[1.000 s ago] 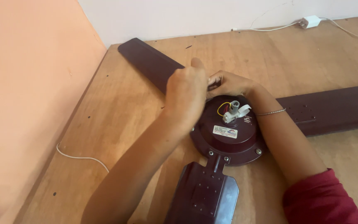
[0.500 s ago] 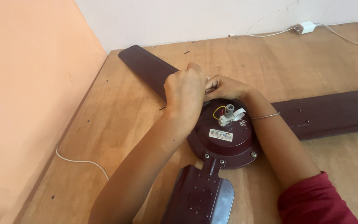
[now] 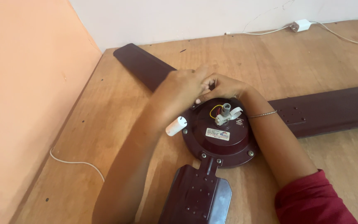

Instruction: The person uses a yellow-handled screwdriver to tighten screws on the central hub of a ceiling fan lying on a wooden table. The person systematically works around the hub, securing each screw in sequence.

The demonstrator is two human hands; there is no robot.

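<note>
A dark maroon ceiling fan lies on the wooden floor, its round motor housing [image 3: 224, 141] facing up with a grey shaft and yellow wire at the centre. My left hand [image 3: 183, 89] and my right hand [image 3: 226, 87] meet at the housing's far rim, where one blade [image 3: 139, 64] joins it. Their fingers are curled together there, and what they hold is hidden. A small white cylinder [image 3: 175, 125] pokes out beside the housing under my left wrist. A thin bracelet circles my right wrist.
A second blade [image 3: 332, 110] stretches to the right and a third blade's bracket [image 3: 197, 197] points toward me. An orange wall [image 3: 25, 103] stands on the left. A white cable [image 3: 73, 161] lies near it. A white plug adapter [image 3: 301, 25] with cords sits at the far wall.
Both hands stay at the far rim of the housing with only small shifts. The white cylinder under my left wrist now shows; it was not visible before.
</note>
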